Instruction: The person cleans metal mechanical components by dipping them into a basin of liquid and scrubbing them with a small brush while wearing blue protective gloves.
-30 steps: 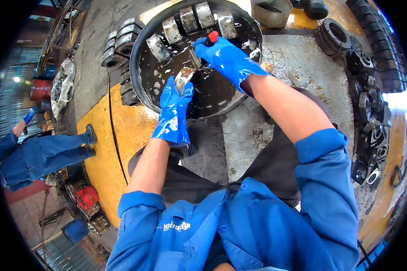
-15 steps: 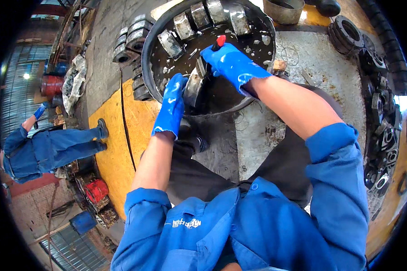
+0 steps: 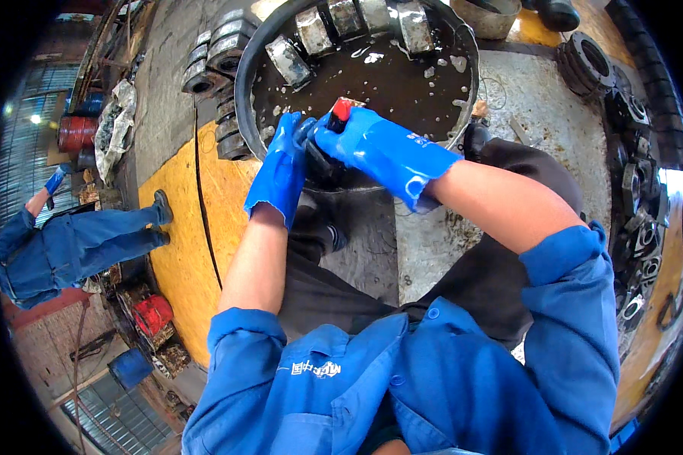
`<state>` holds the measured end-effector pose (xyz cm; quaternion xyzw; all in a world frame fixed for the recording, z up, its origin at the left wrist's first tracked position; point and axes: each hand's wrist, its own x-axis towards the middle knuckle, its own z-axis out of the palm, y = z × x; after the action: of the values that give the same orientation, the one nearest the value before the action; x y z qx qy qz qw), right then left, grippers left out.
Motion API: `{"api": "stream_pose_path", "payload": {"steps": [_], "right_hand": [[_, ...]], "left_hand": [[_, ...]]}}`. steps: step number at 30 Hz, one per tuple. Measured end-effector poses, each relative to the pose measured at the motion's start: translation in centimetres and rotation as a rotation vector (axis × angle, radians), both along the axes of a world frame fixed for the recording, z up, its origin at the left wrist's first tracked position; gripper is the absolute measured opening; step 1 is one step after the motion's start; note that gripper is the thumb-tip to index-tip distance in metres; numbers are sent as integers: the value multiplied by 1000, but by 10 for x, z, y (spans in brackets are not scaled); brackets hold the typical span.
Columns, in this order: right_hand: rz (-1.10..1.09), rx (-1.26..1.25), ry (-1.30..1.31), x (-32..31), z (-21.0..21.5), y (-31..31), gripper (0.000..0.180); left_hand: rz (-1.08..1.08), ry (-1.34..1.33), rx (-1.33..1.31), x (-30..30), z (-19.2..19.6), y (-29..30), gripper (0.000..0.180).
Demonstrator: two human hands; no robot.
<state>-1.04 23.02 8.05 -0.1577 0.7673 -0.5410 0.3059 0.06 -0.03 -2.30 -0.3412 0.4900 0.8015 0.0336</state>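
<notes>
Both my hands wear blue rubber gloves and work over the near rim of a wide black tub [image 3: 243, 72] of dark liquid. My left hand [image 3: 279, 163] is closed against the side of a dark metal part [image 3: 323, 168], which is mostly hidden between the gloves. My right hand [image 3: 376, 144] grips a red-ended tool [image 3: 341, 112] that looks like a brush, held against that part; its working face is out of sight. Inside the tub, several thick metal blocks [image 3: 313, 30] stand along the far wall, and one block [image 3: 288, 63] leans at the left. Suds float on the liquid.
More dark metal parts [image 3: 228, 47] are stacked left of the tub. A bucket [image 3: 493, 17] stands at the far right, near a pile of flanged rings [image 3: 588, 61]. Other machine parts [image 3: 641, 220] line the right side. At far left stands another person [image 3: 76, 246] in blue workwear.
My right hand has drawn the tool down and nearer along the metal part, tilting its red end leftward. The part's pale upper face is now covered. My view has shifted slightly.
</notes>
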Motion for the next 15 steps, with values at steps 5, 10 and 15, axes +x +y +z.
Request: {"api": "stream_pose_path", "payload": {"steps": [5,10,15], "right_hand": [[18,52,9,-16,-3,19,35],[-194,11,-32,-75,-34,31,35],[-367,256,186,-102,-40,58,47]], "left_hand": [[-41,23,53,2,6,9,72],[-146,103,-23,8,5,10,79],[-264,30,-85,-9,30,21,75]]}}
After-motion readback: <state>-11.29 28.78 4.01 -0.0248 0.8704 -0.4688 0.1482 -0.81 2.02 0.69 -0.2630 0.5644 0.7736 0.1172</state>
